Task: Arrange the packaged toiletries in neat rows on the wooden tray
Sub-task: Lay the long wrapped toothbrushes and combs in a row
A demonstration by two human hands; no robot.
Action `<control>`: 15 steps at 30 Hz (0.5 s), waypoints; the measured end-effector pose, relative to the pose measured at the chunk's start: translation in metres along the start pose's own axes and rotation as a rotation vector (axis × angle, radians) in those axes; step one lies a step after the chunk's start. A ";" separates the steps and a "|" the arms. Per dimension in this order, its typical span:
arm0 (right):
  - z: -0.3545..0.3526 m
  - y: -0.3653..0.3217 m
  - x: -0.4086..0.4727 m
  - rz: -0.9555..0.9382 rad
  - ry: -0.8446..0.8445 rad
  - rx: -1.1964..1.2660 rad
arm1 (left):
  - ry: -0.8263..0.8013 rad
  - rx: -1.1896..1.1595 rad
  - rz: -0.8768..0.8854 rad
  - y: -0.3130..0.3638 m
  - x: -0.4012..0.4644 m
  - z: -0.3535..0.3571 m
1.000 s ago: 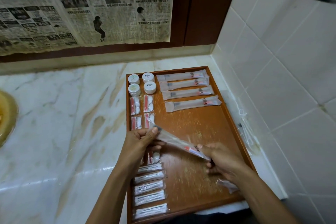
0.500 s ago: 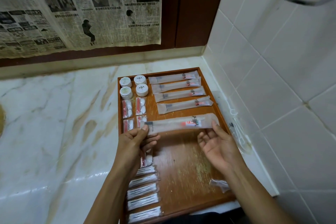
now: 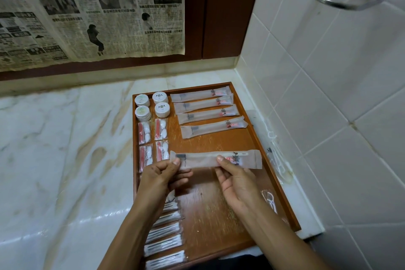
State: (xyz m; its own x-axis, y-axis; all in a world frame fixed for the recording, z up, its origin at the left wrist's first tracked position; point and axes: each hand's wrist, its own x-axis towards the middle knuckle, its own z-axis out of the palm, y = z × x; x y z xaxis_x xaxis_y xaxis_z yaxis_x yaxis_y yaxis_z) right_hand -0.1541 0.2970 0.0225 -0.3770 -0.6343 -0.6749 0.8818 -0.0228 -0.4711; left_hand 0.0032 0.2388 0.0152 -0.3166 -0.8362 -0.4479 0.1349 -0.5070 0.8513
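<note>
A long frosted toothbrush packet [image 3: 215, 159] is held level above the middle of the wooden tray [image 3: 232, 140], its length running left to right. The left hand [image 3: 161, 174] pinches the packet's left end, thumb on top near the dark printed patch, fingers curled beneath. The right hand [image 3: 237, 180] pinches it right of the middle, its thumb tip pressed on the top face just beside the red-and-black logo, so the packet's right end juts free beyond that grip.

Beyond the held packet, toward the wall, four matching toothbrush packets [image 3: 206, 112] lie in a stack of parallel rows on the tray's far right part. Left of them stand four round white jars [image 3: 152, 105] in a two-by-two block, and nearer, just past the left hand's grip, lie small clear sachets [image 3: 153, 138] with red and white contents, in two columns. Below the left forearm, a column of narrow cotton-swab packets [image 3: 164, 239] runs down the tray's near left edge. Right of the right wrist, a small clear packet [image 3: 270, 200] rests on the tray near its right rim.

The tray sits on a marble counter [image 3: 65, 149], tucked into the corner by a white tiled wall [image 3: 328, 94]. Yellowed newspaper [image 3: 92, 11] hangs on the wall behind.
</note>
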 end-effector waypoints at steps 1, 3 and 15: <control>0.000 0.000 0.000 0.010 -0.002 0.004 | 0.000 0.000 -0.003 0.000 0.000 0.000; 0.000 -0.002 0.000 0.017 0.007 -0.002 | 0.001 0.005 -0.007 0.000 -0.002 0.000; 0.001 -0.001 -0.006 -0.020 0.023 -0.029 | -0.008 -0.031 -0.032 -0.001 -0.005 0.006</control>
State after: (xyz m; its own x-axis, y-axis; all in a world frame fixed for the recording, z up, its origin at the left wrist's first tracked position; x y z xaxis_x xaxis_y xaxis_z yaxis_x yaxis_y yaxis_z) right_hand -0.1525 0.3004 0.0275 -0.4007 -0.6163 -0.6779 0.8656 -0.0122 -0.5006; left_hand -0.0010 0.2448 0.0179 -0.3287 -0.8179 -0.4723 0.1540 -0.5398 0.8276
